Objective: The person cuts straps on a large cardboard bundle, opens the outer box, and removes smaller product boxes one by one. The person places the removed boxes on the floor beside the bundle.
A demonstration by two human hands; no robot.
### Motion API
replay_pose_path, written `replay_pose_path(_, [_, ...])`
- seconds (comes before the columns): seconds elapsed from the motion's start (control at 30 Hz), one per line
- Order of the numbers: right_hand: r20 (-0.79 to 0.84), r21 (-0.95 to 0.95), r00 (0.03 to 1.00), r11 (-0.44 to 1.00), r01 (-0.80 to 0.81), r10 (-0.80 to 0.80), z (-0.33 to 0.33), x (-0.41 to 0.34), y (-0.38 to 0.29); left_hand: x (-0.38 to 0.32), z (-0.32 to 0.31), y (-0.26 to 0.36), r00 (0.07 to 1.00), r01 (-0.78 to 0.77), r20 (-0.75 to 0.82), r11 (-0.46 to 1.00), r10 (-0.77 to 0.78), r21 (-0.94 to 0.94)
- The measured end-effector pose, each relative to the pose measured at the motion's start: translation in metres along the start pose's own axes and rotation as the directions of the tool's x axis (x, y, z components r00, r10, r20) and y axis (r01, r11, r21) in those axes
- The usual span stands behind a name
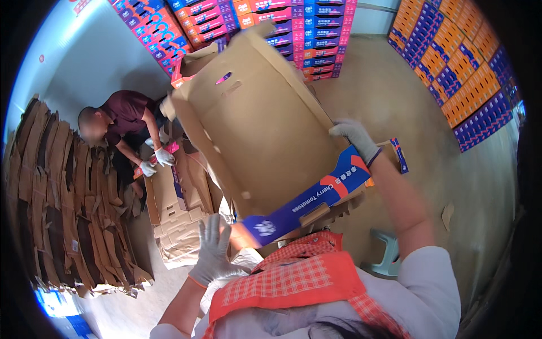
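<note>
A large open cardboard produce tray (271,127) is tilted up before me, its plain brown inside showing and a blue, purple and orange printed side nearest me. My right hand (356,137), in a pale knit glove, grips the tray's right edge near the printed corner. My left hand (214,250), gloved too, is spread beside the tray's lower left corner with its fingers apart, holding nothing. Behind the tray, partly hidden, stands another cardboard tray (199,61). Flat cardboard blanks (182,233) lie in a pile at the left, beyond my left hand.
A co-worker (131,114) bends over the pile with gloved hands on the cardboard. Bundled flat cardboard (63,190) stands at the far left. Printed boxes are stacked at the back (322,38) and right (461,63). A plastic stool (383,254) stands at lower right.
</note>
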State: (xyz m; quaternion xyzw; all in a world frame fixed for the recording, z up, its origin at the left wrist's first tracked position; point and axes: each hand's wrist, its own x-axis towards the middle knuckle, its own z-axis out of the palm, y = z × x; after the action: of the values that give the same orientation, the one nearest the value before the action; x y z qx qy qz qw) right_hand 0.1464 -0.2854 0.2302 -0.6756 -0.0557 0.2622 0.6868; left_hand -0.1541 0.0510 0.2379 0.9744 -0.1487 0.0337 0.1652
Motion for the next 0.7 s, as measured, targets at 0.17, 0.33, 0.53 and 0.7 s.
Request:
replay_pose_path(0.17, [-0.083,-0.12,0.763,0.754,-0.646,0.641,0.038,-0.013,0.133,0.082,-0.007,0.018,0.987,-0.041,-0.156,0.999,0.04,0.001])
replay_pose_path(0.33, [-0.254,-0.89,0.767,0.453,0.053,-0.589,0.018,-0.024,0.107,0.164,0.024,0.064,0.914,-0.393,-0.153,0.915,0.377,-0.093])
replay_pose_path(0.53, [0.061,-0.679,0.753,0.525,0.512,-0.655,0.053,-0.082,-0.004,0.188,0.062,0.077,0.799,-0.489,-0.521,0.829,0.302,-0.27])
replay_pose_path(0.7, [0.321,-0.856,0.82,0.225,0.465,-0.474,0.081,-0.071,-0.043,0.181,0.081,0.082,0.833,-0.269,-0.553,0.863,-0.015,-0.427])
